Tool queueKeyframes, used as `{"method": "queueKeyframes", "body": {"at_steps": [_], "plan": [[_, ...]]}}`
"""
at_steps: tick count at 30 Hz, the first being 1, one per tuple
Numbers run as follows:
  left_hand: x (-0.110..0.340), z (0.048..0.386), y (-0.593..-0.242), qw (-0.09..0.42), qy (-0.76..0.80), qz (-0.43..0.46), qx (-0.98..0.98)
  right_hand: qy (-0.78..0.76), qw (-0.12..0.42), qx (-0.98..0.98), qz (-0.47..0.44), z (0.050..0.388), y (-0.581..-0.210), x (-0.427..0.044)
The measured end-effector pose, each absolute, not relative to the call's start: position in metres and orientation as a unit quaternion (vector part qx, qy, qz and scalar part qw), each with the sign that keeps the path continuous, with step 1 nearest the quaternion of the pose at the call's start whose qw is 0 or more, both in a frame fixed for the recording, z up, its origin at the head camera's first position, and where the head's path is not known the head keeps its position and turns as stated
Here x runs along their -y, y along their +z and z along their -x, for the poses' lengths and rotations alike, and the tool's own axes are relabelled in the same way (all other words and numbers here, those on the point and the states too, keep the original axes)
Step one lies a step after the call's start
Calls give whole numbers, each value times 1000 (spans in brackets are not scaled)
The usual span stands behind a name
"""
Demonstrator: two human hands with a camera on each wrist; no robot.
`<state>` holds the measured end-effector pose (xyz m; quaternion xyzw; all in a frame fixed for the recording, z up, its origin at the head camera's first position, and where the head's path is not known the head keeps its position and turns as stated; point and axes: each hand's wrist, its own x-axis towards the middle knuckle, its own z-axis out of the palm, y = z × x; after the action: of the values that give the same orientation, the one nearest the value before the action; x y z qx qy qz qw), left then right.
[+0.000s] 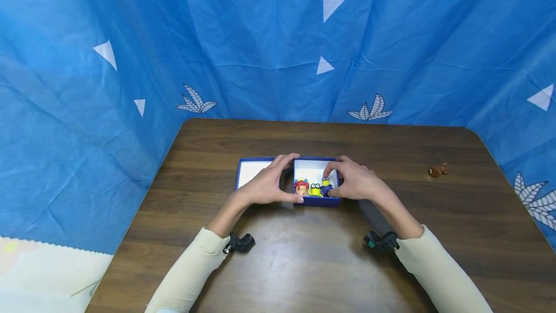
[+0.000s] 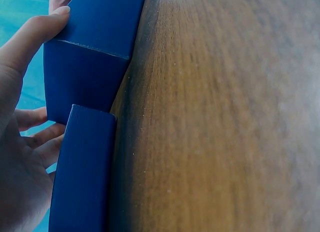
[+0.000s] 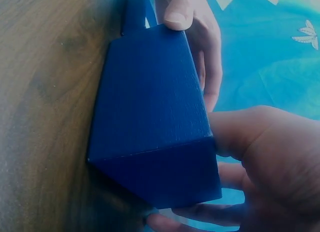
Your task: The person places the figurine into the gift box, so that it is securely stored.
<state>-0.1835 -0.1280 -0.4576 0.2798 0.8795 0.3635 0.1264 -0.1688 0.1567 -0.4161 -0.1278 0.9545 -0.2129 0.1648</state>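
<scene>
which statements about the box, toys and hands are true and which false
1. Toy figures are in the blue box. True.
2. The brown object is in the box. False: the brown object lies on the table.
3. The left hand touches the box. True.
4. The right hand is clear of the box. False: the right hand reaches into it.
5. A shallower, white-lined blue piece lies left of the box. True.

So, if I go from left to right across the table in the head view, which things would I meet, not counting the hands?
Lid, red toy, yellow toy, blue toy, brown item.
</scene>
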Motion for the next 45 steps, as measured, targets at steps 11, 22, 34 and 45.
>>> {"method": "queueKeyframes", "body": {"at_steps": [11,22,34,45], "plan": [[129,183,-456,124,361,-281,-881,-226,157,-950,148,168,-418,-161],[129,184,-458,121,362,-280,-881,-231,153,-948,157,169,-418,-163],[129,184,-458,124,359,-281,-881,-258,147,-940,166,169,-422,-168],[129,184,-459,123,359,-282,-881,-393,65,-896,196,165,-425,-203]]}}
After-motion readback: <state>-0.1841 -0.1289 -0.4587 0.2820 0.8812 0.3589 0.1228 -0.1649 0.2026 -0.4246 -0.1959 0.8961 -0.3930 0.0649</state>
